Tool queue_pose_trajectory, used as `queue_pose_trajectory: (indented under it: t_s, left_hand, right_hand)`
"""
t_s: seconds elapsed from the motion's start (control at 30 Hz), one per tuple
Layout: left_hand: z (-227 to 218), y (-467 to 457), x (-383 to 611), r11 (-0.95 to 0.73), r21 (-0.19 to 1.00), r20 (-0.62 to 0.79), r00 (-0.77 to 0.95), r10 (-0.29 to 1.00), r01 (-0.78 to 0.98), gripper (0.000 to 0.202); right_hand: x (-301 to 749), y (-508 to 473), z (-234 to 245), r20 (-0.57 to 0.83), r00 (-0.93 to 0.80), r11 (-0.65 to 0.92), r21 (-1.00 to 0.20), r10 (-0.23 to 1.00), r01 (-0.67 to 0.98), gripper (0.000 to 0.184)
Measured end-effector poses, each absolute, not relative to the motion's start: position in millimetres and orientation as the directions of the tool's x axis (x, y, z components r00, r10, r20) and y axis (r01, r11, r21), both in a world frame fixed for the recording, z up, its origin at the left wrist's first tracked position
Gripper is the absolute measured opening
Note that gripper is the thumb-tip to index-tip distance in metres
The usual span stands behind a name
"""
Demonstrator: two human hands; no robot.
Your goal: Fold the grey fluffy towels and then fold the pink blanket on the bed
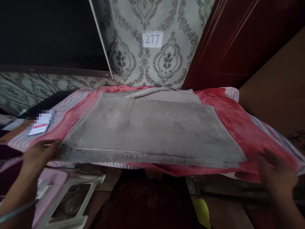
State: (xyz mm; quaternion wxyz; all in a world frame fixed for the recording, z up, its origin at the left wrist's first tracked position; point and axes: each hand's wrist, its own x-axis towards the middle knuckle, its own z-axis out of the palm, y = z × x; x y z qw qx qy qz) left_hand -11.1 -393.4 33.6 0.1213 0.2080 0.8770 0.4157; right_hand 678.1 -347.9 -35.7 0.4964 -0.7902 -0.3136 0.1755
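A grey plush towel (pixel 143 127) lies folded and spread wide, with layers showing along its near edge and a loose flap at the far side. My left hand (pixel 41 156) is at its near left corner, thumb and fingers pinched on the edge; the fingertips are partly hidden. My right hand (pixel 277 171) is apart from the towel, just beyond its near right corner. Its fingers are bent but spread, slightly blurred, with nothing seen in them. Under the towel is a red blanket (pixel 238 127) with striped borders.
A phone (pixel 40 124) lies on the blanket at the left. Behind stand a dark screen (pixel 52 35) and a patterned wall with a paper label (pixel 152 39). A dark red wooden panel (pixel 228 41) rises at the right. Below left is a pink and white chair-like frame (pixel 54 178).
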Motion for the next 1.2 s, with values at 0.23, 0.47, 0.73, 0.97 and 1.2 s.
queue_pose_trajectory:
  t_s: [0.23,0.47,0.73,0.97,1.2]
  left_hand:
    - [30.7,-290.1,64.9,-0.112,0.375,0.341,-0.025,0.94,0.92,0.042]
    - [-18.9,-209.1,161.3,-0.326,0.077,0.086,0.319,0.944,0.942,0.064]
    - [-45.1,-216.1,159.7,-0.3,0.115,0.075,0.293,0.953,0.947,0.068]
    - [-37.2,-220.1,158.9,-0.078,0.114,0.127,0.064,0.99,0.99,0.067]
    - [-26.2,-238.5,72.3,0.265,0.062,-0.027,-0.264,0.964,0.962,0.069]
  right_hand:
    - [551.9,-256.2,-24.8,0.372,-0.064,0.275,-0.55,0.926,0.789,0.056]
    - [446.3,-202.9,-38.5,0.098,-0.464,0.474,-0.187,0.881,0.86,0.061]
    - [454.7,-199.5,-66.9,0.083,-0.468,0.475,-0.157,0.88,0.866,0.06]
    - [451.2,-197.5,-69.5,0.07,-0.473,0.479,-0.125,0.878,0.869,0.061]
    - [517.3,-168.5,-85.7,0.078,-0.465,0.471,-0.114,0.882,0.875,0.067]
